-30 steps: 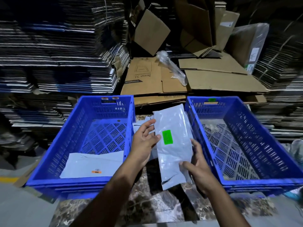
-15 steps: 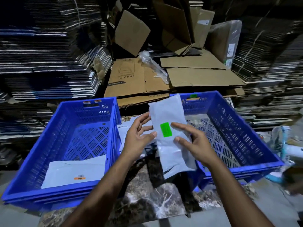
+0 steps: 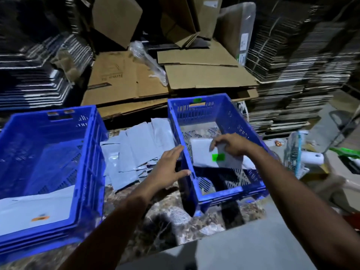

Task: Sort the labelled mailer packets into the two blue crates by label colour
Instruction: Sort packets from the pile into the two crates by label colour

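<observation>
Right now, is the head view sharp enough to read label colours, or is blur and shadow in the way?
Head view: dim, motion-smeared at the edges; the green label under the right hand reads clearly, the orange label is blurred but legible; the arm's shadow darkens the right crate.

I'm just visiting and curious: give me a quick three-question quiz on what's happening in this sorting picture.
1. True or false: the right hand holds the green-labelled packet over the right crate.
2. What colour is the label on the packet in the left crate?
3. The left hand is: A) gripping a packet, B) open, holding nothing, C) out of view.

Key: 1 true; 2 orange; 3 B.
</observation>
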### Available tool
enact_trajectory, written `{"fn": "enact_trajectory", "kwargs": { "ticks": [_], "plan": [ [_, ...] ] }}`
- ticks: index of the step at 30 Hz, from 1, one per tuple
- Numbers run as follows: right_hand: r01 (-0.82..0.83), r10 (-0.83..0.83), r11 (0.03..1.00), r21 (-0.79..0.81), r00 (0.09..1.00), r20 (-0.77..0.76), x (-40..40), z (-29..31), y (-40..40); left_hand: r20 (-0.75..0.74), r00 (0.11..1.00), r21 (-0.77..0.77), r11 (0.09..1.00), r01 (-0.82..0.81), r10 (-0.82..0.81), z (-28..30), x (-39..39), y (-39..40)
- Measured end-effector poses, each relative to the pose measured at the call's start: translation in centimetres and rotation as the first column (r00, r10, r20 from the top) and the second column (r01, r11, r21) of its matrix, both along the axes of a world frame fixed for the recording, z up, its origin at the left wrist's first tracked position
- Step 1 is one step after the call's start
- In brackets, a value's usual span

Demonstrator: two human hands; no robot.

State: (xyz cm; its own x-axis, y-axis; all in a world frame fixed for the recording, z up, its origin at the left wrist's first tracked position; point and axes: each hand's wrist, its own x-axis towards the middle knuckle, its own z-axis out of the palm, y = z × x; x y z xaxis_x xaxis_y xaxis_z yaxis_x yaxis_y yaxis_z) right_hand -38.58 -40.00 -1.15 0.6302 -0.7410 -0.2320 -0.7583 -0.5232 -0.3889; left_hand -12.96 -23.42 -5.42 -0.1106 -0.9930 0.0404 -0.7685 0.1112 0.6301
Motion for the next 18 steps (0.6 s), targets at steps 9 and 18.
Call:
{"fn": "enact_trajectory", "kwargs": {
  "ticks": [9, 18],
  "plan": [
    [-0.062, 0.343, 0.739, 0.671, 0.892, -0.295, 0.2, -10.5, -1.2, 0.135, 0.99, -0.012, 0.999, 0.046, -0.044, -1.6, -0.5, -0.4],
    [0.028, 0.102, 0.946, 0.323, 0.919, -0.38, 0.6, -9.2, -1.3, 0.169, 0.984, 0.034, 0.998, 0.05, -0.055, -0.9, 0.1, 0.0]
  ]
}}
